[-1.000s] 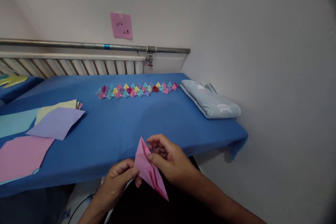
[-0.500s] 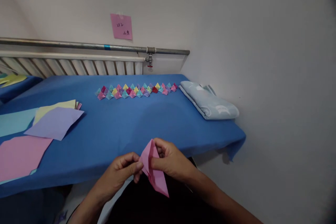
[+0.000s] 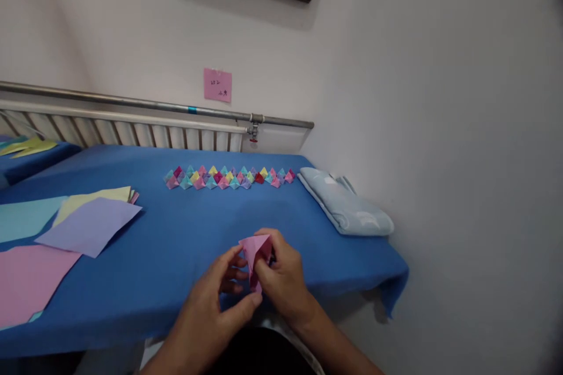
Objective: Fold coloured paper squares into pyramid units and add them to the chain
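A piece of folded pink origami paper [image 3: 257, 245] is between my two hands, just above the near edge of the blue-covered table [image 3: 185, 281]. My right hand [image 3: 284, 275] grips its right side, with the thumb pressed into the fold and the fingers behind. On the other side, my left hand [image 3: 215, 299] curves around the paper, its index fingertip at the upper left corner and its thumb at the lower tip. Part of the paper is hidden by the right hand.
Several small colourful folded paper pieces [image 3: 223, 177] form a long strip farther back. Loose lilac [image 3: 94, 224], pink [image 3: 33, 284] and other sheets lie at left. A folded light blue blanket [image 3: 345, 202] sits by the right wall. Behind runs a radiator [image 3: 149, 136] under a pipe.
The view has tilted up, showing a picture frame on the wall. The pink paper has been turned and looks more compact. My left hand has shifted from pinching its edge to spanning it.
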The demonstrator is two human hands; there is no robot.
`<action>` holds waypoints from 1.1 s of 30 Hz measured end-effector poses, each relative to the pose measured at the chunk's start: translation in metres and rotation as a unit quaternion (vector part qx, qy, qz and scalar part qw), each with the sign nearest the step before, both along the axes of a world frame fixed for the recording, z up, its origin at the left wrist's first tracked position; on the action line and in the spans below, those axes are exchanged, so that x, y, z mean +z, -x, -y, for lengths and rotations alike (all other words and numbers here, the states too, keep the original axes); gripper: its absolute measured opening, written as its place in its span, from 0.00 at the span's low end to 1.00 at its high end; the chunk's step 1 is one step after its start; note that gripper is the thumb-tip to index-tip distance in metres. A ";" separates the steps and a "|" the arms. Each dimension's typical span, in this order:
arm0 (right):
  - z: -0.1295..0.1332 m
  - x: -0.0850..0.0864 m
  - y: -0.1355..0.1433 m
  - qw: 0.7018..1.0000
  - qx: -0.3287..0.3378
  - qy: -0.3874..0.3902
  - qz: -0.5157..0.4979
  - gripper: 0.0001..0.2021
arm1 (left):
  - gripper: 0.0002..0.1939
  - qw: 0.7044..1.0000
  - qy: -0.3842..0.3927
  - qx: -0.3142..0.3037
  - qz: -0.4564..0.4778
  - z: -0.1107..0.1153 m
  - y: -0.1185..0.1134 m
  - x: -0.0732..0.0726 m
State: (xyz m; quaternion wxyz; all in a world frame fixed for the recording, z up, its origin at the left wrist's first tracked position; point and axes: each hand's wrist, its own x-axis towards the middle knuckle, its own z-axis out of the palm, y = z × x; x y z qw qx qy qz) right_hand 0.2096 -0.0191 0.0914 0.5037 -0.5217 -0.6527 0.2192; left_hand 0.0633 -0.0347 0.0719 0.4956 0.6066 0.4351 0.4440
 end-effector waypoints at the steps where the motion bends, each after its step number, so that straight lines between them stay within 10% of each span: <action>1: -0.002 -0.001 0.001 1.000 0.000 -0.009 0.006 0.15 | 0.32 0.999 -0.032 0.028 -0.031 0.002 -0.004 -0.002; 8: -0.008 -0.013 0.006 0.999 0.012 -0.008 -0.047 0.10 | 0.25 0.933 -0.266 0.163 -0.181 -0.002 -0.021 -0.014; 20: -0.016 -0.019 0.018 0.988 -0.021 0.014 -0.150 0.14 | 0.12 0.825 -0.450 0.258 -0.224 -0.019 -0.019 -0.023; 33: -0.015 -0.017 0.023 0.940 0.078 0.079 -0.323 0.23 | 0.13 0.799 -0.480 0.248 -0.263 -0.013 -0.017 -0.027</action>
